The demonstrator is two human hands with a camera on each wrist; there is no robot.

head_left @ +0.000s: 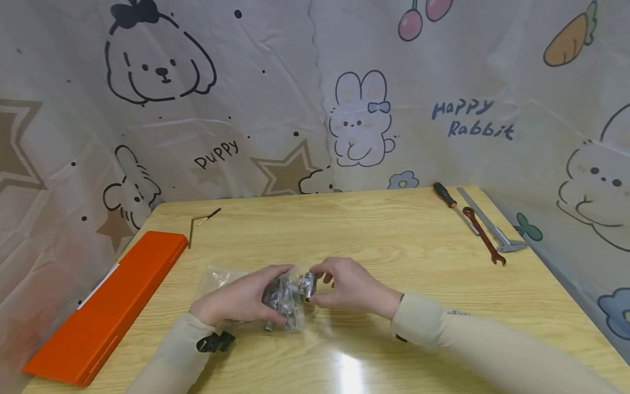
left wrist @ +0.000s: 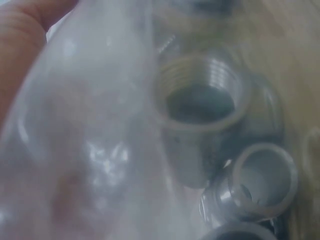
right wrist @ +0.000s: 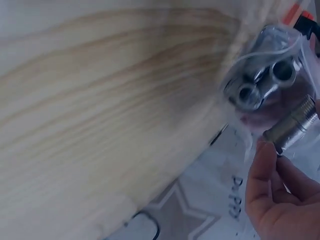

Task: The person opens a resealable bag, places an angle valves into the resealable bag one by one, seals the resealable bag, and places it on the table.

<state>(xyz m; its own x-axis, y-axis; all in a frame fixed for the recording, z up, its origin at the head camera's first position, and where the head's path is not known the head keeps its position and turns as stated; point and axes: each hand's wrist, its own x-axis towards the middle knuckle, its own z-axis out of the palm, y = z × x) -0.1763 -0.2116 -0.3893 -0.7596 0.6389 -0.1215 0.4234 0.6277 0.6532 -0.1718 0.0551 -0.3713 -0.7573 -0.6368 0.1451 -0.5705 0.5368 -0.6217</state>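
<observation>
My left hand (head_left: 236,300) grips a clear zip bag (head_left: 216,277) of metal pipe fittings low over the middle of the table. Through the plastic, the left wrist view shows a wide fitting with inner threads (left wrist: 192,150) beside a narrower round opening (left wrist: 267,180). At the bag's mouth, my right hand (head_left: 351,287) pinches a shiny metal pipe fitting (head_left: 308,285) between thumb and fingers. Seen from the right wrist, this fitting (right wrist: 294,126) is a short cylinder with a threaded end, in front of the bag (right wrist: 240,67).
An orange flat case (head_left: 118,306) lies along the table's left side, with hex keys (head_left: 192,230) by its far corner. At the back right are a screwdriver (head_left: 445,195), a red-brown wrench (head_left: 484,235) and a caliper (head_left: 487,221). A printed curtain (head_left: 275,98) hangs behind.
</observation>
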